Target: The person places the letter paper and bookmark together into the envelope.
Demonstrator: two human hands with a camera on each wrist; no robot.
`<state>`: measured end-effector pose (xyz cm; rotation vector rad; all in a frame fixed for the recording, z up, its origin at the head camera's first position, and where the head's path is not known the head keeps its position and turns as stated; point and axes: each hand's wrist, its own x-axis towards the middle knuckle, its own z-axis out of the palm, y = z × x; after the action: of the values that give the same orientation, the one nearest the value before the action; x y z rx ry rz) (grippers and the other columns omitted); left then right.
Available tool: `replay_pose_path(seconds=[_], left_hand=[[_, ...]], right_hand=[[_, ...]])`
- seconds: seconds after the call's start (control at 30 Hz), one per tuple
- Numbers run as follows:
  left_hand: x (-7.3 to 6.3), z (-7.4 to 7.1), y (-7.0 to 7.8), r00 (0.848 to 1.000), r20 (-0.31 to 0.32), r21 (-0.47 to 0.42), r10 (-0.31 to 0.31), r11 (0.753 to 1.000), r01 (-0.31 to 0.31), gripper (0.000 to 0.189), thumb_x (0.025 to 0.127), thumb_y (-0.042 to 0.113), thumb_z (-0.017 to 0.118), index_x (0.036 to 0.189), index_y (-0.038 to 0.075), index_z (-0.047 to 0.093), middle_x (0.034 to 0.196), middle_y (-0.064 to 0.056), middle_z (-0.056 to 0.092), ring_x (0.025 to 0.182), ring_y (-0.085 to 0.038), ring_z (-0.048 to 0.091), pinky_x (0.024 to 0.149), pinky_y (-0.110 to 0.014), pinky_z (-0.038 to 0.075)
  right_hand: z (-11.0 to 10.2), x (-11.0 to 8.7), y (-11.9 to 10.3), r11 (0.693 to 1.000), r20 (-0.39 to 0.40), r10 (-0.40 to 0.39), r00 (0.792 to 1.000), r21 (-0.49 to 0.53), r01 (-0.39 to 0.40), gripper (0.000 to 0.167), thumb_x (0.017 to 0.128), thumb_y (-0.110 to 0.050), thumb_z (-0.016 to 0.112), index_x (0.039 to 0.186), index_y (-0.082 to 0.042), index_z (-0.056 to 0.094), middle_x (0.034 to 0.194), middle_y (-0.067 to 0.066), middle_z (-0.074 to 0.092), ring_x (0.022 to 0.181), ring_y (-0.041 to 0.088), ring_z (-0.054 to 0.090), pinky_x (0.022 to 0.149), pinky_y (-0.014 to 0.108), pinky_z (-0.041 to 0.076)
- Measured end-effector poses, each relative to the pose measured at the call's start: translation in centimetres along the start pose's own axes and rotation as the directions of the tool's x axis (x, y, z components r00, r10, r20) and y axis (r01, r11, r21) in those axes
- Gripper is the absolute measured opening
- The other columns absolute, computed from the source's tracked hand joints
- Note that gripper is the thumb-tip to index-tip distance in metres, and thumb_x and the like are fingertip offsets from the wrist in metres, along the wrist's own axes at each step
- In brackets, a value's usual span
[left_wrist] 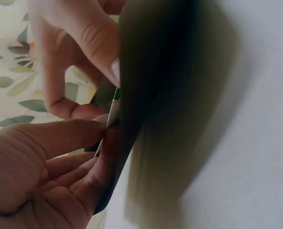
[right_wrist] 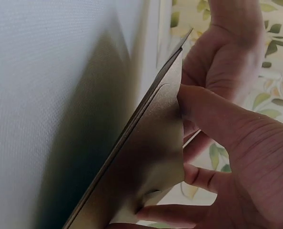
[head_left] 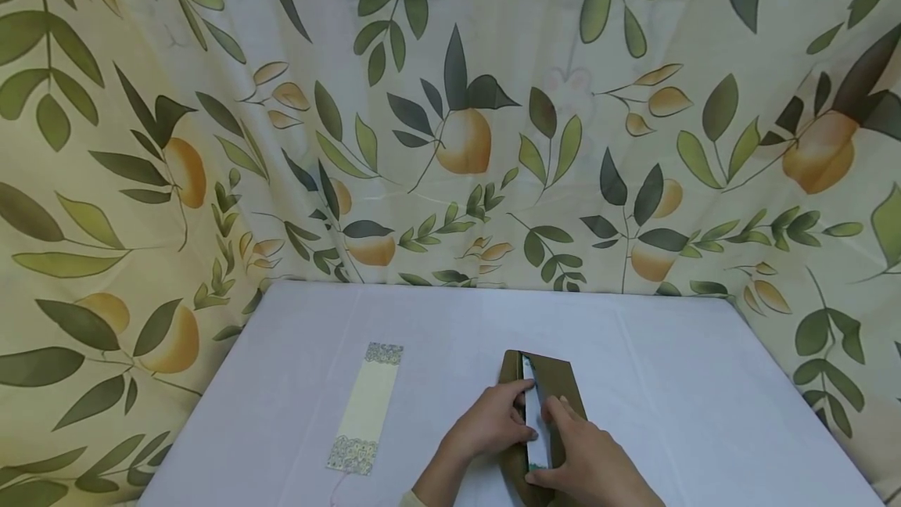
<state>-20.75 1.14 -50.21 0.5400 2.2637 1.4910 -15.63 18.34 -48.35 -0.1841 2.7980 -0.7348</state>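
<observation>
Two hands are worked over a flat olive-brown paper envelope (head_left: 545, 405) lying near the front edge of the white cloth-covered worktop (head_left: 669, 382). The envelope's flap is pinched and lifted by the right hand (head_left: 587, 452), while a narrow white card with green edging (head_left: 536, 433) is pinched at the opening by the left hand (head_left: 493, 421). The card could buckle or catch on the flap if pushed askew, and the flap may crease under the thumb. A long cream bookmark with patterned ends (head_left: 366, 409), lying apart to the left, is shown only by the head view; the flap's bend is shown only by the right wrist view.
</observation>
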Motion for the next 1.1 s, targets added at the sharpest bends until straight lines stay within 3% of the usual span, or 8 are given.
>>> replay_pose_path(seconds=[0.13,0.37,0.57,0.77,0.93,1.1], left_hand=[[0.2,0.4,-0.4,1.000,-0.006,-0.031,0.011,0.999,-0.011,0.073,0.080,-0.011,0.082,0.146,-0.003,0.052,0.101,-0.001,0.066,0.073,-0.006,0.067,0.066,-0.022,0.053],[0.5,1.1,-0.7,1.000,0.006,-0.083,0.021,0.996,-0.020,0.071,0.079,-0.012,0.081,0.143,-0.004,0.053,0.098,0.003,0.064,0.070,-0.006,0.067,0.066,-0.022,0.053],[0.5,1.6,-0.8,1.000,0.006,-0.095,0.003,0.995,-0.002,0.072,0.079,-0.012,0.082,0.144,-0.004,0.052,0.098,0.004,0.065,0.069,-0.007,0.067,0.067,-0.022,0.053],[0.5,1.5,-0.7,1.000,0.010,-0.078,-0.019,0.997,0.019,0.072,0.080,-0.009,0.082,0.144,-0.003,0.052,0.103,0.001,0.066,0.071,-0.008,0.068,0.068,-0.024,0.053],[0.2,1.1,-0.3,0.999,-0.033,0.027,-0.026,0.999,0.027,0.063,0.080,0.002,0.087,0.137,0.004,0.061,0.100,0.003,0.072,0.082,-0.007,0.067,0.080,-0.028,0.053],[-0.2,0.2,0.1,0.998,-0.061,0.016,0.004,1.000,-0.003,0.051,0.083,0.001,0.084,0.130,0.004,0.066,0.090,-0.001,0.076,0.078,-0.006,0.068,0.071,-0.027,0.054]], right_hand=[[0.0,-0.1,0.0,1.000,-0.018,-0.015,1.000,-0.003,0.015,0.103,0.061,-0.047,0.098,0.143,-0.007,0.049,0.137,0.017,0.059,0.090,0.032,0.067,0.072,0.054,0.055],[-0.1,-0.2,0.1,0.999,-0.026,-0.028,0.999,0.021,0.029,0.096,0.064,-0.042,0.098,0.140,-0.009,0.049,0.127,0.014,0.062,0.083,0.028,0.066,0.066,0.050,0.053],[0.0,-0.1,0.2,0.999,-0.016,-0.032,0.999,0.001,0.032,0.102,0.067,-0.039,0.097,0.147,-0.002,0.046,0.144,0.033,0.050,0.100,0.045,0.067,0.076,0.060,0.054],[0.1,-0.1,0.3,0.999,-0.013,-0.038,0.999,0.003,0.038,0.103,0.068,-0.038,0.097,0.148,0.000,0.045,0.147,0.037,0.045,0.104,0.050,0.065,0.079,0.063,0.053],[0.1,-0.1,0.2,0.999,-0.008,-0.041,0.999,-0.001,0.041,0.103,0.069,-0.040,0.096,0.149,-0.001,0.045,0.148,0.038,0.043,0.107,0.051,0.064,0.079,0.063,0.053],[0.1,0.0,0.1,1.000,0.001,-0.026,1.000,-0.011,0.026,0.100,0.069,-0.042,0.096,0.146,-0.002,0.047,0.150,0.037,0.042,0.108,0.049,0.064,0.080,0.061,0.053]])
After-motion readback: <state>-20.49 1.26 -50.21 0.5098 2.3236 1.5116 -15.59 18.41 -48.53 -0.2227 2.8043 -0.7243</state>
